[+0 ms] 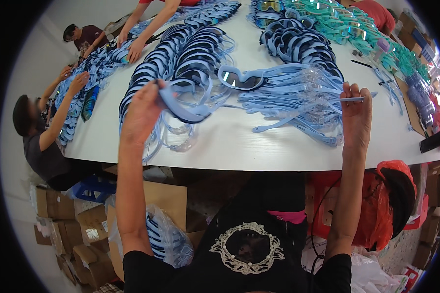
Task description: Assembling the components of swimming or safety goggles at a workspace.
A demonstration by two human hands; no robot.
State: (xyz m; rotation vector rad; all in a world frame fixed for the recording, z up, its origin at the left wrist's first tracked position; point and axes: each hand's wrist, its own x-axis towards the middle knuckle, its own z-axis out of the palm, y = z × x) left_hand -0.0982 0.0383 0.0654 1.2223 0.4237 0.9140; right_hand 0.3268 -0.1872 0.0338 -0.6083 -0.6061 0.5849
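My left hand (144, 110) is closed on a pair of swim goggles (183, 111) with a light blue frame, raised above the table and tilted edge-on. On the right, my right hand (356, 117) pinches the end of a light blue strap (351, 99) between thumb and fingers. Between the hands lies a heap of light blue straps (283, 105) with clear plastic buckles. Another pair of goggles with a dark lens (242, 79) rests against that heap. Overlapping rows of blue goggles (151, 68) stretch away beyond my left hand.
More goggles are stacked beyond the straps (298, 44); green ones (337, 22) lie far right. A black cylinder (432, 141) stands at the table's right edge. Co-workers handle goggles at left and far side. Below are cardboard boxes (56, 202) and a red plastic bag (379, 210).
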